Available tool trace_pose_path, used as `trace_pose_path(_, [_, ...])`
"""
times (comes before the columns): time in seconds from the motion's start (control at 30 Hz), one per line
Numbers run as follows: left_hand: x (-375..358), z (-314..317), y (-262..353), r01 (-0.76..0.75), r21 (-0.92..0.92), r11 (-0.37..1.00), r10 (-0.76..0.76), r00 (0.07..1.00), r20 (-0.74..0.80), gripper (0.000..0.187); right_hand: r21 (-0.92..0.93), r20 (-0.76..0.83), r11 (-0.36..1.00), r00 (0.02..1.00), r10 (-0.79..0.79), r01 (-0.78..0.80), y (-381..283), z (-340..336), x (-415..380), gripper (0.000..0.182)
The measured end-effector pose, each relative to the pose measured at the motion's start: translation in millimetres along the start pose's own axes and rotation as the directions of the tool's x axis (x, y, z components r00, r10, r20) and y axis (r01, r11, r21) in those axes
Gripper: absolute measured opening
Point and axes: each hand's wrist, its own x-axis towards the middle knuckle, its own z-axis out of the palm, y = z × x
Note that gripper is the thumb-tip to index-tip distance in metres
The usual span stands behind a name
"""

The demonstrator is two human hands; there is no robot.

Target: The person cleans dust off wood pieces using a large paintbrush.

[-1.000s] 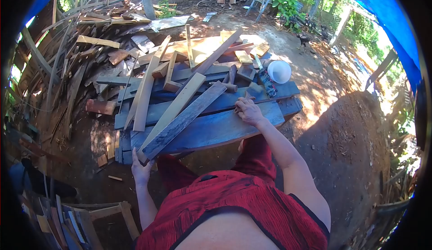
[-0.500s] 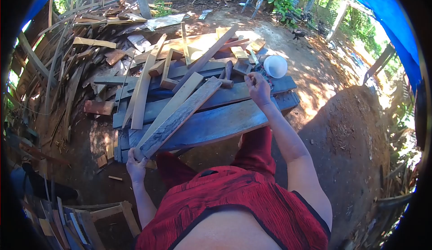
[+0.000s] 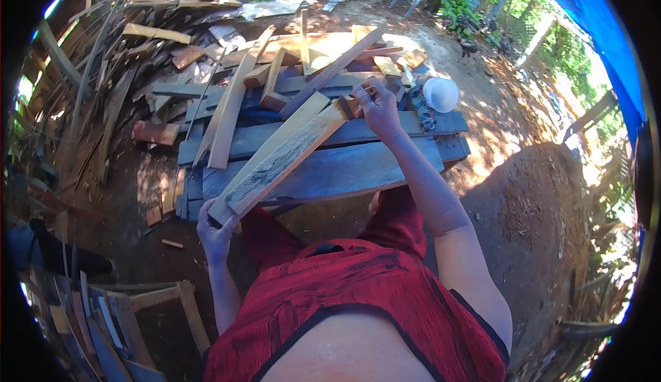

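My left hand [image 3: 215,234] is closed around the near ends of two narrow boards lying side by side. The upper one, a greyish weathered board [image 3: 286,156], slants away to the right; a paler board [image 3: 275,146] lies along its left side. Near their far end, my right hand [image 3: 379,110] is closed on a brown wooden mallet [image 3: 349,107], partly hidden by the fingers. Beneath the boards is a low bench of thick grey planks [image 3: 385,165].
A white plastic tub [image 3: 441,95] stands at the bench's right end, beside a dark patterned item [image 3: 421,110]. Offcuts and long strips [image 3: 231,120] cover the bench's far side. Scrap wood [image 3: 89,100] is heaped left, and a wooden frame [image 3: 189,310] stands lower left.
My right hand has moved down and left onto the mallet and closed on it. The left hand keeps its hold on the boards. The whole view has shifted slightly.
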Motion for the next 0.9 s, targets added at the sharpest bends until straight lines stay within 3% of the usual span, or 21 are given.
trace_pose_path(0.03, [0,-1,1,0.008,0.012,1.0,-0.008,1.0,-0.021,0.049,-0.121,0.006,0.992,1.0,-0.03,0.031,4,9,0,0.014])
trace_pose_path(0.13, [-2,-1,5,0.05,0.135,0.99,-0.044,0.998,-0.044,0.051,-0.045,0.018,0.998,0.999,-0.048,0.049,9,23,-2,0.014])
trace_pose_path(0.2, [-3,2,5,-0.086,0.069,0.994,0.087,0.996,-0.016,0.049,-0.001,0.038,1.0,0.999,-0.019,0.019,8,26,-2,0.013])
trace_pose_path(0.3, [-2,0,5,-0.138,0.13,0.982,0.138,0.99,0.01,0.052,0.012,0.021,1.0,1.0,0.011,-0.011,6,25,0,0.014])
trace_pose_path(0.4, [-3,1,3,-0.046,0.021,0.999,0.046,0.999,0.001,0.049,-0.051,0.021,0.999,1.0,-0.009,0.01,-8,36,-7,0.014])
trace_pose_path(0.53, [-2,6,8,-0.07,-0.039,0.997,0.071,0.997,0.014,0.049,0.07,0.292,0.997,0.956,-0.029,0.009,-56,76,-41,0.013])
trace_pose_path(0.63, [-3,1,2,-0.09,0.029,0.995,0.09,0.996,-0.002,0.049,0.188,0.383,0.982,0.92,-0.084,0.012,-92,101,-60,0.012])
trace_pose_path(0.7, [1,-5,-11,0.023,0.051,0.998,-0.02,0.998,-0.066,0.047,0.46,0.544,0.815,0.838,0.054,-0.351,-115,116,-70,0.013])
trace_pose_path(0.83, [1,-16,-38,0.16,-0.007,0.987,-0.161,0.987,-0.018,0.049,0.548,0.569,0.759,0.822,-0.031,-0.352,-88,141,-69,0.012])
trace_pose_path(0.9, [2,-14,-47,0.177,-0.058,0.982,-0.182,0.979,-0.092,0.052,0.435,0.574,0.756,0.798,0.186,-0.489,-64,141,-60,0.013])
